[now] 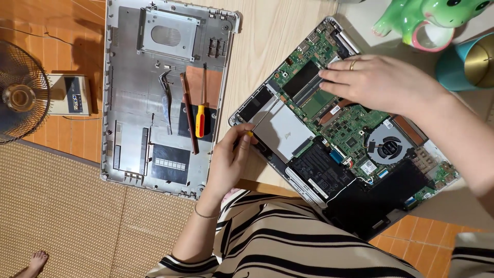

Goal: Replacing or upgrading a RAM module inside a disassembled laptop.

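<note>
An opened laptop [360,201] lies tilted on the wooden board, showing its green circuit board, round fan, black battery and a silver drive. My left hand [229,159] grips a small screwdriver [259,123] with a yellow handle. Its thin shaft points at the laptop's left edge, next to the silver drive. My right hand [381,82], a ring on one finger, lies flat on the upper part of the circuit board, fingertips on the dark memory slot area.
The laptop's removed grey bottom cover [128,103] lies to the left. On it rest tweezers [165,100], a brown stick tool [189,113] and a red-and-yellow screwdriver [200,119]. A small fan [20,98] stands far left. A green frog figure [427,18] and a teal cup [465,62] sit top right.
</note>
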